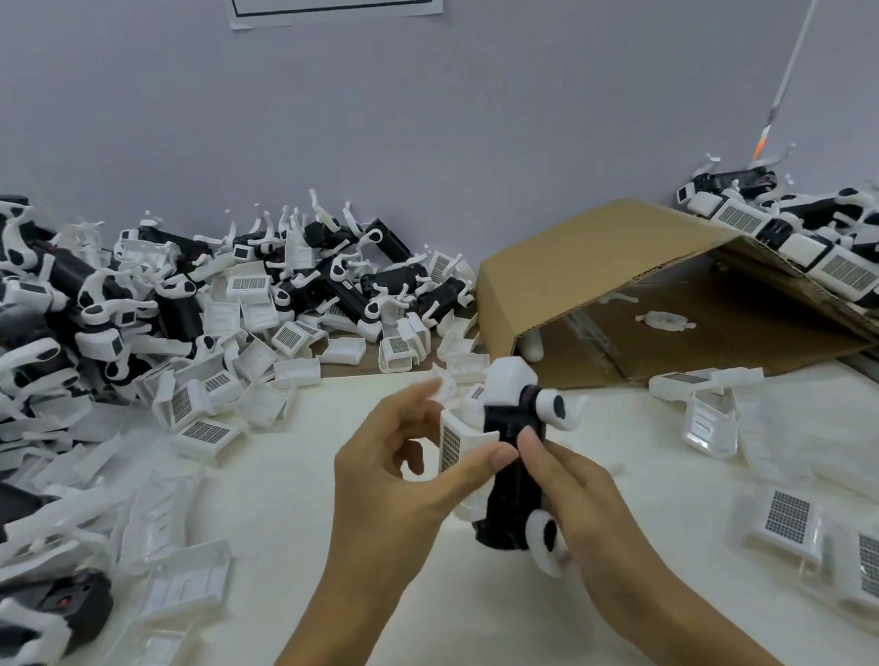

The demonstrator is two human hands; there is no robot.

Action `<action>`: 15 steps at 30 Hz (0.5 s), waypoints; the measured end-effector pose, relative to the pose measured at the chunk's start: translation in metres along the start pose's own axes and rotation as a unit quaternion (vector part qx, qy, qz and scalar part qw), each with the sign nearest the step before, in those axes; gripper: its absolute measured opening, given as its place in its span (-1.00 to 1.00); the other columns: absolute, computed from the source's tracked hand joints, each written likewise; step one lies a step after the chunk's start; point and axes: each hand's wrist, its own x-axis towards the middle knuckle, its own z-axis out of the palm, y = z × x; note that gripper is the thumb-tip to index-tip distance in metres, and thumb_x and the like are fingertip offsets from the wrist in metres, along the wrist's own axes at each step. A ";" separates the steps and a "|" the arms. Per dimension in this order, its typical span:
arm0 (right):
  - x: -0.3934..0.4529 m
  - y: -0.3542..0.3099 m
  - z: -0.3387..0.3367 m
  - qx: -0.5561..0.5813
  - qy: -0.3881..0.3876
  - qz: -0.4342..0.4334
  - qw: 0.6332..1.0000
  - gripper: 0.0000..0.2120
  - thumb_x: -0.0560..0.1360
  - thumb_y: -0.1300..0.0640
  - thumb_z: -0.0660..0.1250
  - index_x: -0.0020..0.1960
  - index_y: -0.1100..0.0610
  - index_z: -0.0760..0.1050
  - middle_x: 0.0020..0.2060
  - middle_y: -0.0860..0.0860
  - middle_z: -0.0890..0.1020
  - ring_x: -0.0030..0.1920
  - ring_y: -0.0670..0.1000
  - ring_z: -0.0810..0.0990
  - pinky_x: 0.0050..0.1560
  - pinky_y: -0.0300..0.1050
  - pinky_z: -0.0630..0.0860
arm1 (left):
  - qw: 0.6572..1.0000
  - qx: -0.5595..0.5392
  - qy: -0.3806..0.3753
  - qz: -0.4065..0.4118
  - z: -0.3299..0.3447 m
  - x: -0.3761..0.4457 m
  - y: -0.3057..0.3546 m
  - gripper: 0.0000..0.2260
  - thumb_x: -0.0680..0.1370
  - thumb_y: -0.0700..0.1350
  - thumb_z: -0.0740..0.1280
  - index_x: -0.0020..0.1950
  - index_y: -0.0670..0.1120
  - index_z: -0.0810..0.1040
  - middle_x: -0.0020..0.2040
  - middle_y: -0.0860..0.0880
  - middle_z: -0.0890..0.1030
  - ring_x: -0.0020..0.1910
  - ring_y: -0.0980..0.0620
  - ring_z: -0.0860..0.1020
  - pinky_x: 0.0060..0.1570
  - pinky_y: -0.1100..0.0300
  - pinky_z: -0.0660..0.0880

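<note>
White counter point(335, 519) is carrying heaped black-and-white parts point(117, 311) at ten o'clock. Right grip point(587, 504) is holding a black plastic body point(507, 503); left grip point(380, 485) is pinching its white labelled plastic cover point(452, 445). Advise keeping the edges square while pressing.

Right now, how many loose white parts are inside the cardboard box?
3 in the cardboard box: first part at the mouth under the flap edge, second part near the back, third part mid-floor. The flap may hide more.
</note>
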 end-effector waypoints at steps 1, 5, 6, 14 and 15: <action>0.000 0.001 -0.001 0.010 0.002 0.002 1.000 -0.69 0.44 -0.35 0.29 0.07 -0.30 0.67 0.09 -0.14 0.72 0.13 -0.11 0.68 0.10 -0.18 0.62 | 1.000 0.006 -0.007 0.002 0.000 0.000 0.001 -0.52 0.18 0.20 0.61 0.07 0.18 0.67 -0.18 0.11 0.68 -0.23 0.14 0.56 -0.23 0.32 0.47; 0.001 0.002 -0.006 -0.023 -0.035 -0.013 0.999 -0.61 0.56 -0.20 0.12 0.27 -0.24 0.58 0.23 -0.07 0.66 0.31 0.04 0.58 0.43 0.20 0.37 | 1.000 0.015 -0.022 -0.013 0.009 -0.008 -0.002 -0.60 0.20 0.23 0.59 -0.04 0.15 0.66 -0.21 0.08 0.66 -0.26 0.12 0.58 -0.24 0.24 0.55; 0.001 0.003 -0.006 -0.035 -0.045 -0.015 0.998 -0.62 0.57 -0.18 0.10 0.28 -0.25 0.58 0.22 -0.08 0.67 0.30 0.04 0.58 0.43 0.21 0.37 | 1.000 0.013 -0.012 -0.015 0.010 -0.009 -0.003 -0.60 0.20 0.23 0.59 -0.04 0.14 0.65 -0.21 0.07 0.67 -0.24 0.10 0.59 -0.22 0.23 0.57; 0.003 0.010 0.003 -0.063 -0.050 -0.004 0.997 -0.80 0.57 -0.33 0.20 0.10 -0.47 0.57 0.11 -0.31 0.67 0.17 -0.30 0.60 0.16 -0.31 0.54 | 0.999 -0.007 0.014 -0.046 0.012 -0.010 -0.006 -0.63 0.23 0.21 0.58 -0.05 0.13 0.66 -0.14 0.05 0.72 -0.13 0.04 0.68 -0.10 0.22 0.61; 0.004 0.010 0.003 -0.053 -0.038 0.007 0.998 -0.79 0.55 -0.31 0.20 0.06 -0.47 0.59 0.09 -0.28 0.69 0.16 -0.26 0.61 0.18 -0.28 0.54 | 0.998 -0.004 0.011 -0.060 0.013 -0.010 -0.007 -0.61 0.22 0.25 0.56 -0.05 0.13 0.65 -0.14 0.06 0.71 -0.13 0.06 0.68 -0.11 0.23 0.60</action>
